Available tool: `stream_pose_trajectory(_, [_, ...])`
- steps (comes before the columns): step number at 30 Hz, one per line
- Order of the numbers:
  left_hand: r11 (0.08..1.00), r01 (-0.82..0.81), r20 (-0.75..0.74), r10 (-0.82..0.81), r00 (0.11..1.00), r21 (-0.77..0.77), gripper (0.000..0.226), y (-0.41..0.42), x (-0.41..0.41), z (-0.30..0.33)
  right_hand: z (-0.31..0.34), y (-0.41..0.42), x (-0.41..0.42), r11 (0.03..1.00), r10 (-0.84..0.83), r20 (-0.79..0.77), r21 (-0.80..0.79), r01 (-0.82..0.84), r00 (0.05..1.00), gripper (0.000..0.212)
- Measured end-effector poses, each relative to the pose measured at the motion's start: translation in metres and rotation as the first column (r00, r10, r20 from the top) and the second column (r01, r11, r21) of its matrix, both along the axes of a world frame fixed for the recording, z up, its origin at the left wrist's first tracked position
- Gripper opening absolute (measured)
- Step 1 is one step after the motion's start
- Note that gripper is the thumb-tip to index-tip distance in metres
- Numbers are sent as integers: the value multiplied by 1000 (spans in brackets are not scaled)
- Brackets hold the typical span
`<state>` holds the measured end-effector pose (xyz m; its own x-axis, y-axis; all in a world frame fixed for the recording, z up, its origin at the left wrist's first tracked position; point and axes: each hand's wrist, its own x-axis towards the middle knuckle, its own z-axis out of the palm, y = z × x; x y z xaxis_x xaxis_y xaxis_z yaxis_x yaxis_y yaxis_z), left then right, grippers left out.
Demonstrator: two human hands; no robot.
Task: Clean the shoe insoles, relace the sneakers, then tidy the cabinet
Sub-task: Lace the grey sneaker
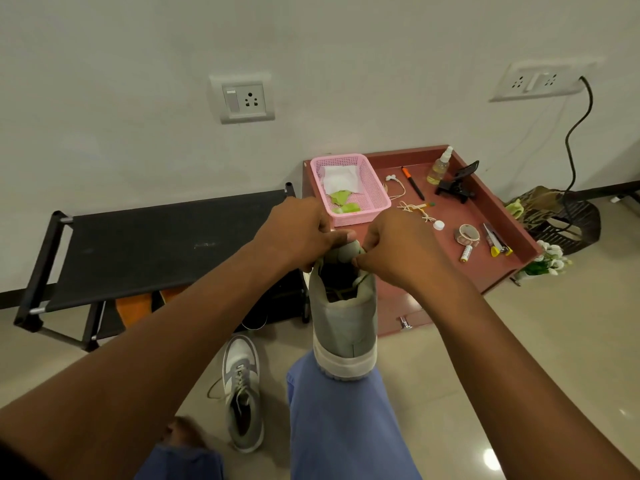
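A grey-green sneaker (pixel 344 323) stands heel-down on my blue-trousered knee, its opening facing me. My left hand (pixel 301 230) grips the top of the tongue and collar from the left. My right hand (pixel 391 244) pinches the tongue's right edge, where a lace end shows inside the opening. The second sneaker (pixel 242 393), grey and white with loose laces, lies on the floor below. The reddish cabinet top (pixel 498 271) lies behind the hands.
On the cabinet: a pink basket (pixel 375 195) with white and green cloths, spray bottle (pixel 440 166), pen (pixel 413 183), black clamp (pixel 459 185), tape roll (pixel 467 233), string and small items. A black shoe rack (pixel 156 244) stands left; a dark basket (pixel 568 220) and cable right.
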<state>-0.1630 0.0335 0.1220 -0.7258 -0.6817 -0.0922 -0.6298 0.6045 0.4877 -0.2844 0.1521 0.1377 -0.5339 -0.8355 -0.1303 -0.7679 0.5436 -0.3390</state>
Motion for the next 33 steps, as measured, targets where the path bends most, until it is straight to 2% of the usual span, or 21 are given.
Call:
stream_pose_trajectory(7, [997, -82, 10, 82, 997, -1, 52, 6, 4, 7, 9, 5, 8, 997, -18, 40, -79, 21, 999, 9])
stream_pose_trajectory(11, [994, -113, -36, 112, 993, 0, 37, 11, 8, 10, 11, 7, 8, 997, -22, 85, -72, 28, 996, 17])
stream_pose_trajectory(13, [993, -118, -58, 119, 991, 15, 25, 14, 10, 13, 7, 7, 6, 994, -41, 44, -95, 45, 998, 10])
stream_pose_trajectory(15, [995, -101, -73, 103, 992, 25, 20, 19, 12, 16, 1, 7, 3, 995, -53, 9, -89, 53, 999, 15])
stream_pose_trajectory(19, [995, -54, -125, 65, 990, 87, 25, 28, 13, 23, -6, 7, 1, 998, -61, 9, 16, 61, 998, 26])
stream_pose_trajectory(23, [998, 9, -120, -1, 993, 68, 36, 31, 12, 21, -3, 9, -2, 997, -41, 70, 72, 36, 997, 22])
stream_pose_trajectory(28, [997, -38, -111, 45, 993, 61, 34, 29, 11, 15, 6, 11, -8, 998, -57, 180, 51, 48, 982, 26])
stream_pose_trajectory(33, [995, -89, -52, 92, 994, 52, 34, 22, 10, 12, 5, 6, -7, 992, -82, 221, 113, 58, 972, 28])
